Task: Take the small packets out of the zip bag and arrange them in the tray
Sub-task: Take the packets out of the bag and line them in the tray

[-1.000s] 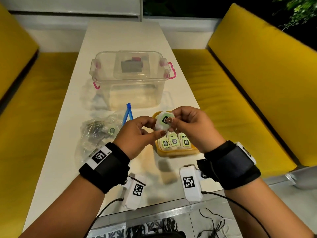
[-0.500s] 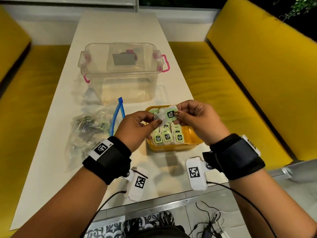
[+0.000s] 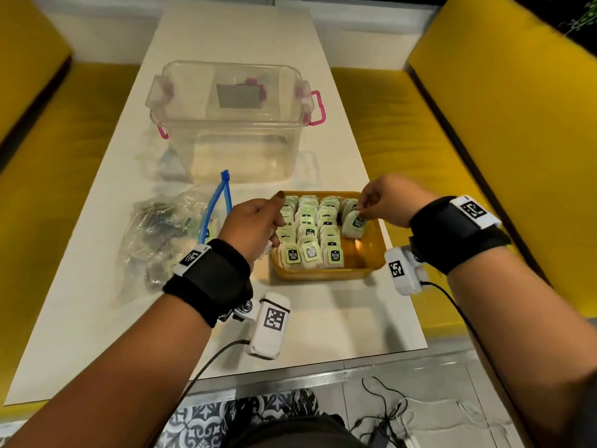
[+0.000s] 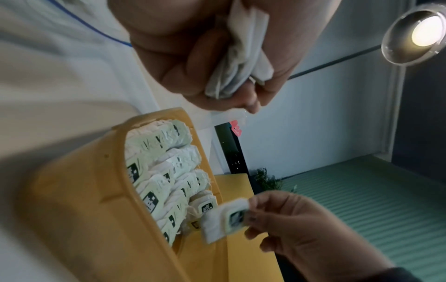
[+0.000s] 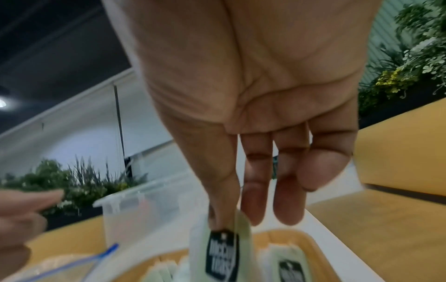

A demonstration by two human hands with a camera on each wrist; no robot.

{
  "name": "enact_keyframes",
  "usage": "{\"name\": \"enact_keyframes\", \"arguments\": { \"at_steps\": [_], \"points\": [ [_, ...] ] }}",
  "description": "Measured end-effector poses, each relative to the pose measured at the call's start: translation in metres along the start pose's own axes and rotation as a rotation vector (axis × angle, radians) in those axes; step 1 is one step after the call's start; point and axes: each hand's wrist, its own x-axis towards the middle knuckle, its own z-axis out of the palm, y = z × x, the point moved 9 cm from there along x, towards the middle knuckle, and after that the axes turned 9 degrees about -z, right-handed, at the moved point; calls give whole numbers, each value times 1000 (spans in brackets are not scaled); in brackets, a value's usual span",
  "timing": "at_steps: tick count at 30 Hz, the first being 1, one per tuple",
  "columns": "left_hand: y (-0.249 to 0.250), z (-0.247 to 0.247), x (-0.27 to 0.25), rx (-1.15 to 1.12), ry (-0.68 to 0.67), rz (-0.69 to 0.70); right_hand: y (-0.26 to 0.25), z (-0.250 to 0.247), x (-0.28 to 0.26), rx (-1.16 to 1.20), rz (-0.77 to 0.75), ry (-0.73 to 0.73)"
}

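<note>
A yellow tray (image 3: 323,275) sits near the table's front edge with several green-labelled small packets (image 3: 308,232) standing in rows. My right hand (image 3: 361,208) pinches one packet (image 3: 353,223) by its top, thumb against finger, and holds it over the tray's bare right part; the label shows in the right wrist view (image 5: 222,253). My left hand (image 3: 271,221) hovers at the tray's left rim, fingers curled round a few white packets (image 4: 241,53) in the palm. The crumpled zip bag (image 3: 161,227), with its blue zip (image 3: 219,202) open, lies left of the tray.
A clear plastic box (image 3: 232,121) with pink latches stands behind the tray and the bag. Yellow bench seats (image 3: 420,130) run along both sides of the white table (image 3: 339,324). Cables lie on the floor beyond the table's front edge.
Both hands held one packet together above the tray. They have parted: the right hand has lowered that packet into the tray's right side, and the left has drawn back to the left rim.
</note>
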Motion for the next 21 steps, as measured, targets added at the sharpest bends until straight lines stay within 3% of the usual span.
{"name": "enact_keyframes", "arguments": {
  "at_steps": [4, 8, 21],
  "points": [
    [-1, -5, 1, -3, 36, -15, 7, 17, 15, -114, 27, -65],
    [-2, -8, 1, -13, 51, -15, 15, 19, 26, -196, 55, -39],
    [-8, -10, -5, -37, 75, -57, 21, 13, 36, -239, 67, -14]
  ]
}}
